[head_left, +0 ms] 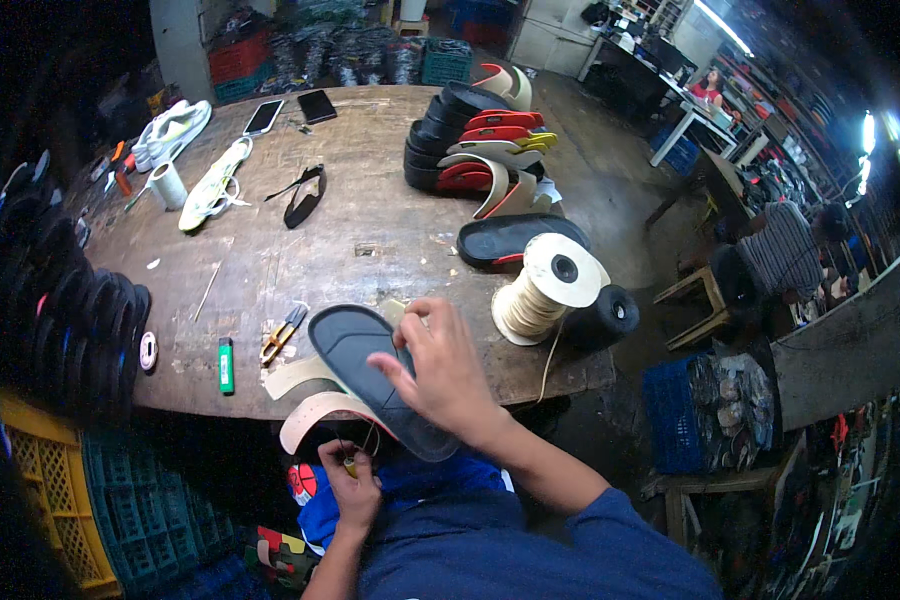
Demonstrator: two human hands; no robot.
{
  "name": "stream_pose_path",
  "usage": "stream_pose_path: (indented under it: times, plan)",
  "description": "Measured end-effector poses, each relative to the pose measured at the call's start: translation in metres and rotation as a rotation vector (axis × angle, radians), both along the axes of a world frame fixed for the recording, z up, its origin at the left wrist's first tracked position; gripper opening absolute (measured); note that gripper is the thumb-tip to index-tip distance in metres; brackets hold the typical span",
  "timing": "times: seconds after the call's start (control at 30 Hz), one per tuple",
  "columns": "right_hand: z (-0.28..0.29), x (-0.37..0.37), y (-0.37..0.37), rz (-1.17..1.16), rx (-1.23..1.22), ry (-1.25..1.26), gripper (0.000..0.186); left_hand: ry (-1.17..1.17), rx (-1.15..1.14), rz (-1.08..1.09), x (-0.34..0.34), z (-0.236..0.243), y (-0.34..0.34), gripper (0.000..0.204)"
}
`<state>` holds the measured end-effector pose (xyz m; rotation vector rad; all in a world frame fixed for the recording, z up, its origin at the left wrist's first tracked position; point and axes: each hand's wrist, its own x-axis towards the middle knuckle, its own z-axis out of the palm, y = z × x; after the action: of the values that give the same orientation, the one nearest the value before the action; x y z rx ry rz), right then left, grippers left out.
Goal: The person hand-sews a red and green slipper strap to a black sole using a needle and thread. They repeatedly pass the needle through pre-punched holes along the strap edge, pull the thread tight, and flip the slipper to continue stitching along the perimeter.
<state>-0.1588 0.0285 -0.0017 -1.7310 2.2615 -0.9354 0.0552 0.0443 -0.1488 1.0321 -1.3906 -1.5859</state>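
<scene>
A dark sandal sole [355, 345] lies tilted at the table's front edge, its lower end out over my lap. Two beige straps hang from its left side; the nearer strap [322, 412] curves toward me, the other strap [300, 376] lies on the wood. My right hand [440, 365] is over the sole's right side, thumb and fingers apart. Below the nearer strap, my left hand [353, 488] is closed round a small yellow-handled tool [349, 466], mostly hidden by the fingers. A thin loop of thread [372, 437] shows beside that strap.
On the wooden table [370, 230] are a thread spool [530, 300], stacked sandals [465, 140], a green lighter [226, 366], a cutter [284, 333], sneakers [175, 133] and phones [264, 117]. Dark soles [90, 310] crowd the left. A person [708, 88] sits far right.
</scene>
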Motion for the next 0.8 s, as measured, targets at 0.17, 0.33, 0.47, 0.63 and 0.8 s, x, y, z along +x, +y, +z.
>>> stream_pose_path:
  times: [0.17,0.33,0.47,0.63,0.8]
  plan:
    - [-0.014,0.026,0.01,0.488,-0.232,0.083,0.076,-0.08,-0.148,-0.02,0.02,0.008,-0.002,0.02]
    - [-0.044,0.018,-0.001,0.286,-0.519,0.185,0.087,-0.095,-0.007,-0.085,0.046,0.028,0.001,0.023]
    - [-0.023,-0.017,0.004,-0.177,-0.356,0.26,0.099,-0.145,-0.037,-0.053,0.065,0.041,-0.002,0.023]
    - [-0.001,-0.013,0.011,0.345,-0.231,0.222,0.103,-0.277,-0.142,0.076,0.072,0.055,-0.008,0.025]
    - [-0.032,0.014,-0.004,0.465,0.133,0.332,0.085,-0.553,-0.599,0.059,0.065,0.073,-0.026,0.033]
